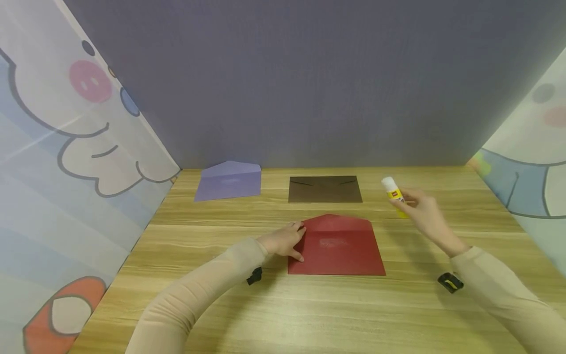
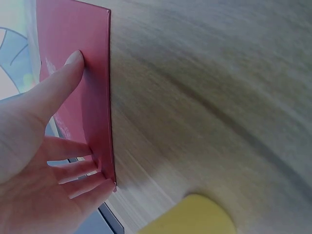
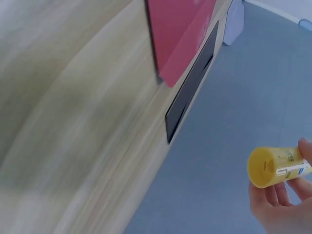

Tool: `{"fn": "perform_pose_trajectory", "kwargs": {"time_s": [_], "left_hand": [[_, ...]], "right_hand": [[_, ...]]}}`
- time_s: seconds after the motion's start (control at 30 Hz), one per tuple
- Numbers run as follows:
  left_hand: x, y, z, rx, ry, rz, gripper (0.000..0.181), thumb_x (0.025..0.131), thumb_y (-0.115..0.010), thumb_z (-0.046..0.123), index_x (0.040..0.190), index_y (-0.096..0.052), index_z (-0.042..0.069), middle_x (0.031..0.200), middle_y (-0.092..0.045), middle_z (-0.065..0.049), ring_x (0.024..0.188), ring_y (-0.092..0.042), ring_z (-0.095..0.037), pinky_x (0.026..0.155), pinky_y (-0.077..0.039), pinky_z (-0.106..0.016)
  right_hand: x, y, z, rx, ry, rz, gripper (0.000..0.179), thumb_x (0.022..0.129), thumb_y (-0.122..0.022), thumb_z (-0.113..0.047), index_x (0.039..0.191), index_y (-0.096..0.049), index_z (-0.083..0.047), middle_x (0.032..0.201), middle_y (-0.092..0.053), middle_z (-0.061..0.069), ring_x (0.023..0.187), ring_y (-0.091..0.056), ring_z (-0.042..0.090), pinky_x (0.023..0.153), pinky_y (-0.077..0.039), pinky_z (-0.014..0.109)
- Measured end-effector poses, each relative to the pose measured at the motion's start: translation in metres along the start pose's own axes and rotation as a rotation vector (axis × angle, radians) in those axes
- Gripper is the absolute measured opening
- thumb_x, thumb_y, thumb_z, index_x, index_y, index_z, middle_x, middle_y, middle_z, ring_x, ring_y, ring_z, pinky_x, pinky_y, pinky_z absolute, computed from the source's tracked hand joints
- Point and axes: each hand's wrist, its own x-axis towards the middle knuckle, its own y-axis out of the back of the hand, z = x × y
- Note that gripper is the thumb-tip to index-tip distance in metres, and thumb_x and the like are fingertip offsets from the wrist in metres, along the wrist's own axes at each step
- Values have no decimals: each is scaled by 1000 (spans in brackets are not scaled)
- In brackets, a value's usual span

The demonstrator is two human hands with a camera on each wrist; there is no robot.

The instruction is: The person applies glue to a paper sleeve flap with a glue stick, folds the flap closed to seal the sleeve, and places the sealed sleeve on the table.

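Observation:
A red envelope (image 1: 340, 253) lies on the table with its pointed flap unfolded away from me and a pale patch on its middle. My left hand (image 1: 283, 240) rests on the envelope's left side; in the left wrist view its thumb (image 2: 68, 78) lies on the paper and the other fingers reach the edge near the fold. To the right, above the table, my right hand (image 1: 424, 214) holds a yellow glue stick (image 1: 400, 199) between thumb and fingers, its white cap pointing up. In the right wrist view the glue stick's yellow base (image 3: 263, 167) faces the camera.
Behind the red envelope lies a dark brown envelope (image 1: 325, 189), its flap folded down. A purple envelope (image 1: 230, 184) with raised flap lies at the back left. A grey panel (image 1: 309, 83) stands along the table's back edge, with cartoon-printed sheets (image 1: 66, 162) at both sides.

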Motion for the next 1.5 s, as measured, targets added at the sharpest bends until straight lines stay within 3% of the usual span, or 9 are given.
{"fn": "perform_pose_trajectory", "kwargs": {"time_s": [0.27,0.4,0.53,0.8,1.0,1.13,1.27,1.37,1.5], "left_hand": [[3,-1,-1,6,8,1,87,75,-64,46,136,-27,-3,141,-22,-14,128,-24,-25,105,-24,-29],[4,-2,-2,7,13,-6,87,75,-63,47,136,-27,-3,142,-21,-14,129,-23,-25,105,-24,-29],[4,-2,-3,1,15,-10,87,75,-63,47,137,-27,-2,142,-20,-14,130,-22,-26,105,-24,-30],[2,-1,-2,3,4,-8,87,75,-63,47,136,-27,-3,142,-21,-14,129,-23,-26,105,-25,-30],[1,0,-1,-2,12,-11,86,75,-63,46,136,-27,-3,142,-21,-13,129,-22,-25,105,-25,-29],[0,0,-1,-10,17,-16,86,76,-63,46,137,-26,-2,143,-20,-13,130,-22,-25,105,-24,-29],[1,0,-2,-10,10,-8,86,76,-63,46,136,-26,-3,142,-21,-14,129,-22,-25,105,-24,-30],[2,-1,-3,-13,7,-5,87,75,-64,46,136,-26,-3,142,-21,-14,129,-22,-25,105,-24,-30],[2,-2,-3,-22,7,-8,87,76,-63,46,137,-26,-3,143,-20,-14,130,-21,-26,105,-24,-30]], "right_hand": [[6,-19,-10,-11,75,-15,38,82,-63,-14,110,-56,10,104,-55,27,84,-58,39,67,-52,37],[6,-27,-14,-32,100,-18,36,77,-68,-11,106,-59,9,102,-58,26,82,-59,36,61,-50,25],[6,-33,-18,-33,80,-12,36,76,-69,-11,104,-61,8,99,-59,25,76,-58,33,53,-45,19],[5,-39,-21,33,-22,-22,35,74,-71,-15,100,-62,6,90,-60,21,55,-42,10,40,-37,20],[5,-43,-28,124,-142,-52,43,74,-72,-21,104,-56,5,90,-57,19,61,-46,10,45,-42,20],[6,-48,-32,217,-181,-72,48,74,-72,-22,109,-53,5,97,-57,18,71,-52,9,58,-48,18],[6,-54,-34,299,-214,-114,49,74,-72,-26,111,-56,2,104,-61,16,79,-55,6,70,-46,18],[5,-60,-36,332,-214,-140,48,74,-72,-26,110,-58,3,104,-63,15,80,-56,5,71,-46,19],[3,-72,-38,322,-109,-160,40,73,-72,-17,104,-60,7,95,-65,18,77,-60,11,66,-51,23]]}}
